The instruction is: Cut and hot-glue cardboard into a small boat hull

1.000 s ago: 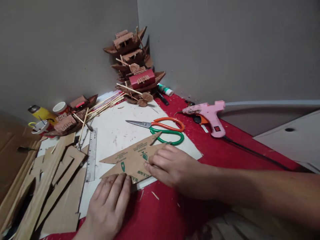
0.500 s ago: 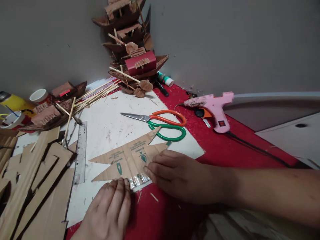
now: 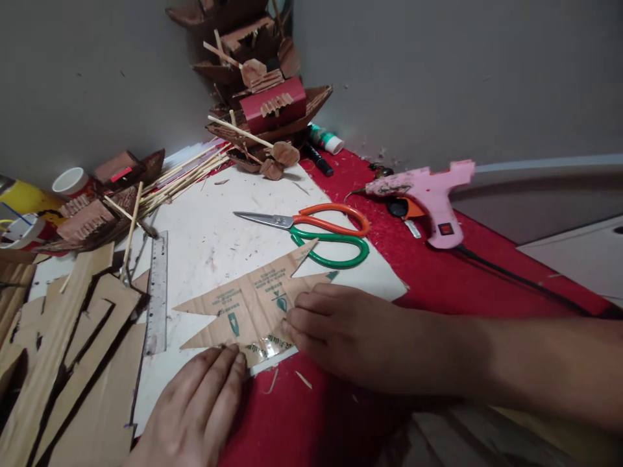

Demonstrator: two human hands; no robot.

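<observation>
Nearest, the left hand [image 3: 195, 415] lies flat, fingers together and stretched out, its fingertips pressing the near edge of a pointed cardboard cutout [image 3: 248, 305]. Just to the right, the right hand [image 3: 341, 334] rests palm down with its fingers loosely curled, their tips on the right part of the same cutout; neither hand is closed around it, both only press it down. The two hands sit close but apart.

The cutout lies flat on a white sheet [image 3: 214, 240] near the sheet's near edge, green print showing on its brown face. The sheet covers part of the red surface [image 3: 413, 272]. To the left lie cardboard offcuts [image 3: 73, 363], and a metal ruler [image 3: 156, 292] lies between them and the cutout.

Farther off, orange-and-green scissors [image 3: 321, 233] lie shut just beyond the cutout. To their right a pink glue gun [image 3: 428, 194] lies on the red surface. At the far left are bamboo sticks [image 3: 180, 178], and in the far corner stands a stack of small model boats [image 3: 263, 97].
</observation>
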